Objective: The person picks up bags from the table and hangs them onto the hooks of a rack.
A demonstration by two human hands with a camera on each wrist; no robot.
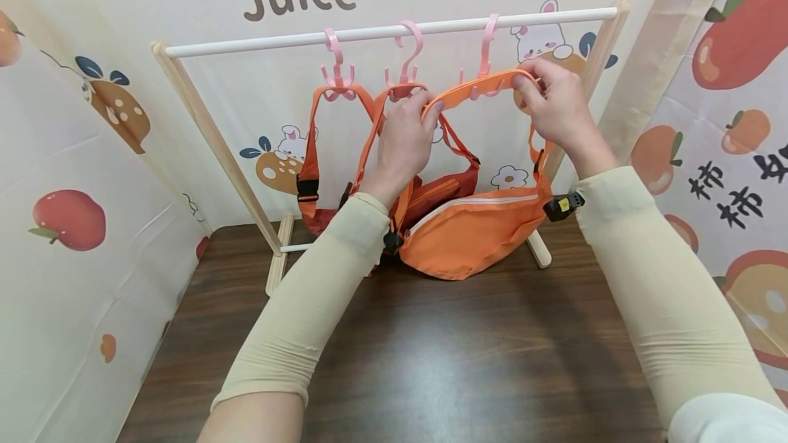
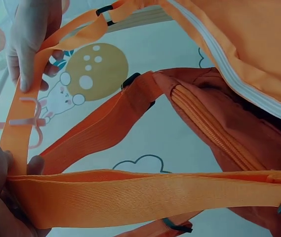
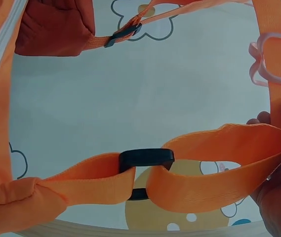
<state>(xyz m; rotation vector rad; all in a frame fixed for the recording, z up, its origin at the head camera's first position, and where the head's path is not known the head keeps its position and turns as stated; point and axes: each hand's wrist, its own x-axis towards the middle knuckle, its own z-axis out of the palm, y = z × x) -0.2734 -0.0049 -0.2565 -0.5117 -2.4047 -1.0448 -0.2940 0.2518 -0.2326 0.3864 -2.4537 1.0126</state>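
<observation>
An orange waist bag (image 1: 474,234) with a white zipper hangs below its raised strap (image 1: 458,93). My left hand (image 1: 405,145) pinches the strap's left part, and my right hand (image 1: 557,104) grips its right part, so the webbing stretches between them. It runs at the prongs of the rightmost pink hook (image 1: 488,43); prong tips show in front of the webbing, but I cannot tell whether it bears on them. In the right wrist view a black strap slider (image 3: 146,158) sits near the right hand. A black buckle (image 1: 563,206) dangles beside the bag's right end.
A white rail (image 1: 394,33) on a wooden stand carries two more pink hooks (image 1: 335,60). From them hang darker red-orange waist bags (image 1: 446,190), close to my left hand. Below lies a dark wooden table (image 1: 431,361); printed fruit curtains (image 1: 68,258) surround it.
</observation>
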